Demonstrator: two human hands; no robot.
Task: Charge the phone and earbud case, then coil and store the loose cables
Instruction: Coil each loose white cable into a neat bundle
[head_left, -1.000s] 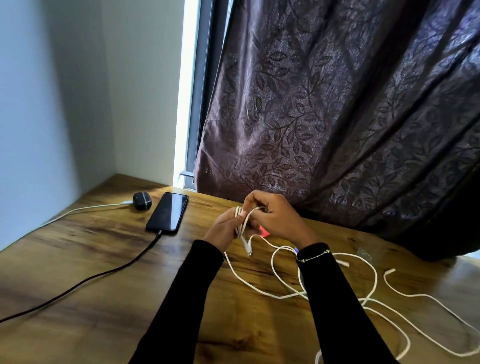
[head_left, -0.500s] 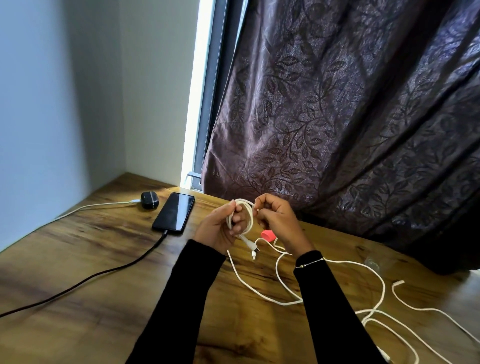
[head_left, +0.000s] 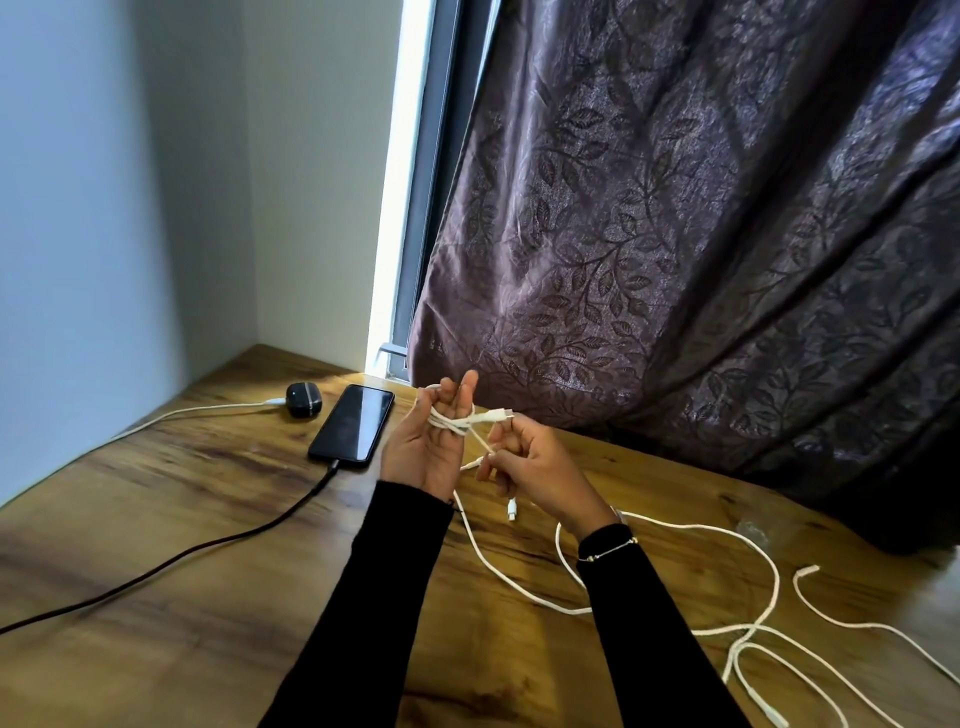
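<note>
A black phone (head_left: 353, 423) lies screen-up on the wooden table (head_left: 156, 519) with a black cable (head_left: 208, 545) plugged into its near end. Left of it sits the dark earbud case (head_left: 303, 399) with a white cable (head_left: 208, 409) plugged in. My left hand (head_left: 428, 449) is raised palm-up above the table, and a loose white cable (head_left: 451, 422) is wound in loops round its fingers. My right hand (head_left: 535, 467) pinches a strand of that cable just right of the coil. One plug (head_left: 501, 414) sticks out from the coil; another (head_left: 511, 512) dangles below my hands.
More white cable (head_left: 675, 527) trails in loose loops over the table's right side, and a separate white cable (head_left: 831, 618) lies further right. A dark patterned curtain (head_left: 675, 260) hangs over the table's back edge. Walls close in the left corner.
My left hand has turned palm-up with its fingers raised, the cable loops now round them. My right hand has dropped lower and to the right, drawing out a strand.
</note>
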